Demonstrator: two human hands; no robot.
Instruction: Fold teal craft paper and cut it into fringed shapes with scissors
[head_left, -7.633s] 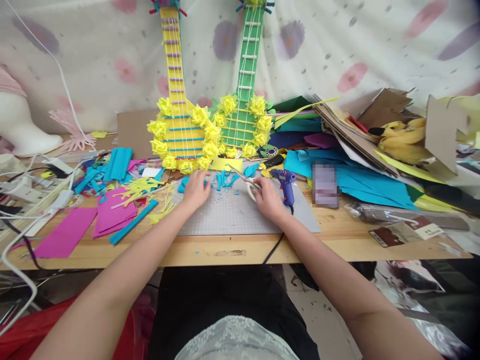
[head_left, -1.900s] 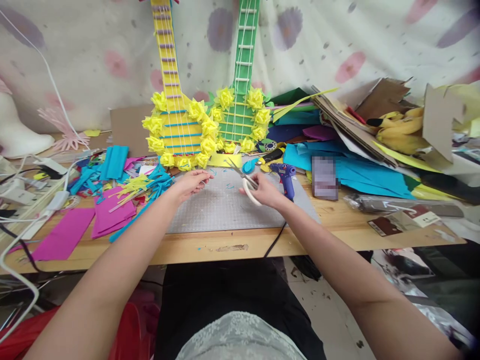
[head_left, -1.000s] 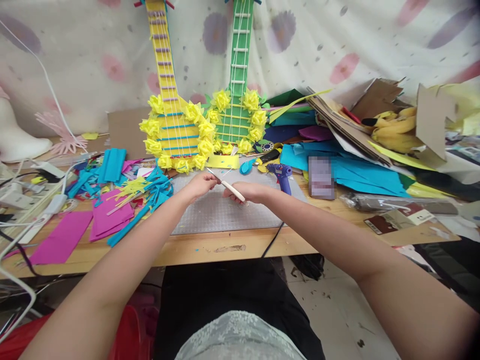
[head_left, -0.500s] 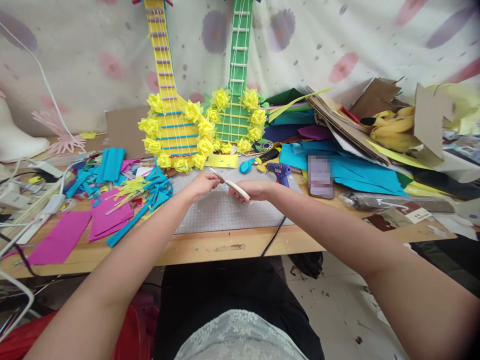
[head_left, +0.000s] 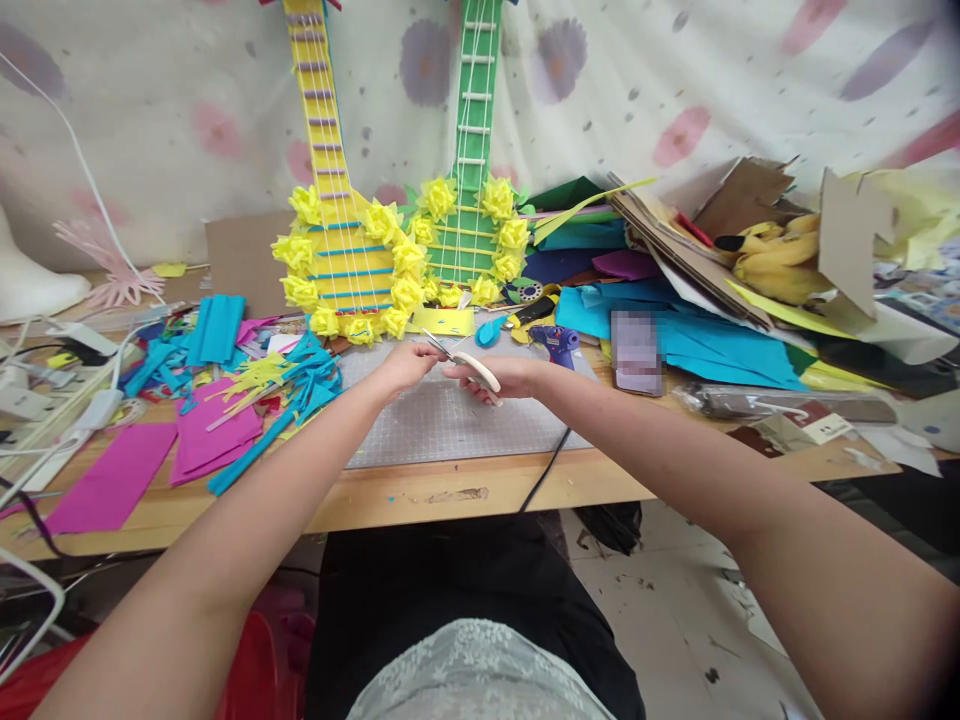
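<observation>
My right hand (head_left: 499,378) grips a pair of scissors with white handles (head_left: 478,372); the blades point up and left toward my other hand. Fingers pinched together, my left hand (head_left: 411,367) is just left of the blade tips, and whatever it holds is too small to make out. Both hands are over a grey cutting mat (head_left: 420,430). Behind them stand a yellow toy guitar (head_left: 352,265) and a green one (head_left: 469,235), each edged with yellow paper flowers (head_left: 409,260). A yellow strip (head_left: 444,321) lies at their foot.
Right of the mat are a blue glue gun (head_left: 555,344), a phone (head_left: 637,352) and blue paper sheets (head_left: 724,350) beneath stacked cardboard (head_left: 660,230). On the left lie magenta paper (head_left: 116,478), blue scraps (head_left: 315,375) and white cables (head_left: 94,415). A black cord (head_left: 546,470) crosses the table's front edge.
The scissors have turned a little in my right hand, their handles now lying flatter. My left hand stays pinched in nearly the same place. The whole view has shifted slightly.
</observation>
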